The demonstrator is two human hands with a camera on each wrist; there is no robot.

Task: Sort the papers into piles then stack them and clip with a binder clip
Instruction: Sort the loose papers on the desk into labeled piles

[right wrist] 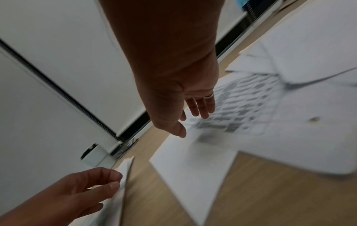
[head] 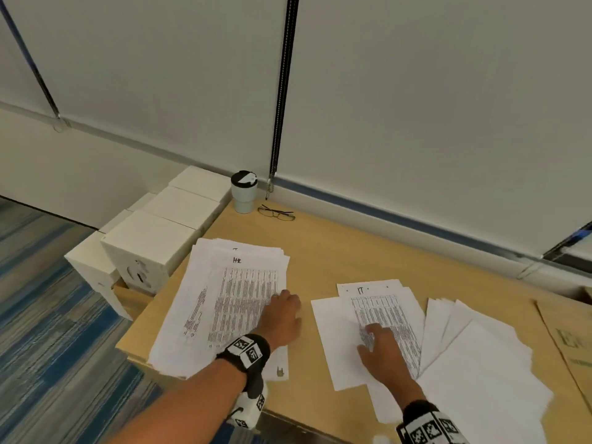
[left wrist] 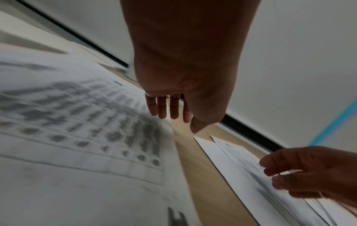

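Resting under relaxed, straight fingers: left hand [head: 282, 318] on left pile [head: 224, 302], right hand [head: 384, 354] on right pile [head: 384, 312].

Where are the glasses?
In the head view, the glasses lie on the table's far left side, beside the cup, beyond the left paper pile.

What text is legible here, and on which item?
"IT": handwritten at the top of the right paper pile.
"HR", roughly; unclear: handwritten at the top of the left paper pile.
Printed tables on both piles: too small and blurred.
Green print on the cardboard: unreadable.
Wristband squares: codes, no words.
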